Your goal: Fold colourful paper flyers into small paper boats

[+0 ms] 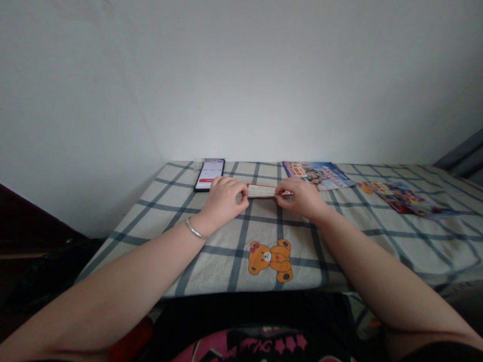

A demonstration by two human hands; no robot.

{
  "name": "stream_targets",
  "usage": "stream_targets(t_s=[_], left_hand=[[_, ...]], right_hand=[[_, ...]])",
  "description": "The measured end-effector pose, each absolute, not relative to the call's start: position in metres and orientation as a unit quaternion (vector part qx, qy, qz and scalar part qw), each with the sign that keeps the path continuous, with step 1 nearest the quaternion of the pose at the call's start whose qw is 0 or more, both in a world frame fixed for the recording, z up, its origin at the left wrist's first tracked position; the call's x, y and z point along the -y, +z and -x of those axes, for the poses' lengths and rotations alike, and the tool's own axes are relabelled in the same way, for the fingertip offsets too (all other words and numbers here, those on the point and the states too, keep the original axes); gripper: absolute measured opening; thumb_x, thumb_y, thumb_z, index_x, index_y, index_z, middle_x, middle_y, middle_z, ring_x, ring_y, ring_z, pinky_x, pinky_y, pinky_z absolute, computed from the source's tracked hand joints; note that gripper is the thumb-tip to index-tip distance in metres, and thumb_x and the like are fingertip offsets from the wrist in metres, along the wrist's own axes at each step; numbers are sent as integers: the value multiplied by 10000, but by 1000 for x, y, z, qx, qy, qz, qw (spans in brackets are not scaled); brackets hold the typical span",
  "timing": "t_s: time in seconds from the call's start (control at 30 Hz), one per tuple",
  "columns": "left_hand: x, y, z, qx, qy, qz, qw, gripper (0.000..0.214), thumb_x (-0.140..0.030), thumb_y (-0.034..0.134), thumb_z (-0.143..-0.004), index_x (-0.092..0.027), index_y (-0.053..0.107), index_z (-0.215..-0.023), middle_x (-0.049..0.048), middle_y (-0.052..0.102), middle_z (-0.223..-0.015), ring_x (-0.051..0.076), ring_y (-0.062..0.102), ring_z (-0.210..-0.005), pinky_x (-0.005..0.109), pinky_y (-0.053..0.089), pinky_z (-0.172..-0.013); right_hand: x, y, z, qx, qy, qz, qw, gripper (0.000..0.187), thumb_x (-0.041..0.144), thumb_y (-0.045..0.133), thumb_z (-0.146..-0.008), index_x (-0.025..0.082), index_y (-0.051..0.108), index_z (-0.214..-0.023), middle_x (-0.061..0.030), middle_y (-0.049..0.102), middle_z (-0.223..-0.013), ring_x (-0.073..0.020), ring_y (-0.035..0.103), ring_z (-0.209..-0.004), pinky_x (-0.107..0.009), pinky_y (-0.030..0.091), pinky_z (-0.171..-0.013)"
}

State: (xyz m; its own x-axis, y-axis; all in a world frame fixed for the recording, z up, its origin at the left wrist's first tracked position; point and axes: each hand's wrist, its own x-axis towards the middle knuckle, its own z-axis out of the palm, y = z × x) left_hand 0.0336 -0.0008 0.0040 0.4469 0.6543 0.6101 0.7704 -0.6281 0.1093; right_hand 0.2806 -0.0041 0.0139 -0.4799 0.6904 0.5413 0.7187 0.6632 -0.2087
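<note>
A narrow folded strip of paper (261,190), pale with red at its edges and lines of small print, lies crosswise between my two hands, low over the checked cloth. My left hand (226,195) pinches its left end between thumb and fingers; a silver bangle is on that wrist. At the other end my right hand (299,197) pinches the strip in the same way. Both sets of fingertips cover the strip's ends. Just behind my left hand lies a phone (210,173) showing a running-timer style screen with a red button.
The checked tablecloth (222,261) with a printed teddy bear (270,259) covers the surface up to the white wall (241,80). Two colourful printed leaflets, one at the back (324,174) and one further right (409,199), lie past my right hand.
</note>
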Motion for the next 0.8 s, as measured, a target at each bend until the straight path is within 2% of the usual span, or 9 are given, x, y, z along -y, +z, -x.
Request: stream_targets(t_s=[0.33, 0.47, 0.6, 0.8], left_hand=[[-5, 4, -28, 431, -312, 844, 71, 58, -138, 585, -778, -188, 611, -790, 20, 665, -803, 217, 589, -845, 355, 416, -799], [-4, 2, -29, 345, -300, 888, 57, 139, -145, 551, -846, -187, 637, -947, 43, 684, -967, 219, 596, -952, 371, 441, -862], [2, -3, -31, 275, -228, 933, 44, 253, -215, 574, -892, -212, 633, -1139, 43, 667, -1145, 226, 580, -1077, 404, 430, -958], [3, -6, -31, 270, -165, 948, 31, 269, -308, 590, -924, -207, 655, -1165, 51, 657, -1199, 233, 569, -1124, 397, 445, -987]], right_hand=[[-3, 18, -300, 847, -29, 443, 293, 74, 160, 585, -760, 201, 647, -764, -38, 699, -810, -188, 630, -771, -289, 454, -708], [-2, 15, -295, 876, -11, 414, 247, 98, 158, 588, -773, 206, 669, -802, -40, 715, -850, -203, 640, -841, -308, 473, -778], [3, 10, -281, 892, -7, 401, 208, 98, 200, 600, -814, 211, 691, -850, -55, 721, -917, -211, 641, -892, -322, 483, -798], [1, 7, -281, 910, 24, 378, 170, 167, 224, 653, -807, 222, 705, -966, -54, 723, -994, -223, 633, -999, -354, 485, -895]])
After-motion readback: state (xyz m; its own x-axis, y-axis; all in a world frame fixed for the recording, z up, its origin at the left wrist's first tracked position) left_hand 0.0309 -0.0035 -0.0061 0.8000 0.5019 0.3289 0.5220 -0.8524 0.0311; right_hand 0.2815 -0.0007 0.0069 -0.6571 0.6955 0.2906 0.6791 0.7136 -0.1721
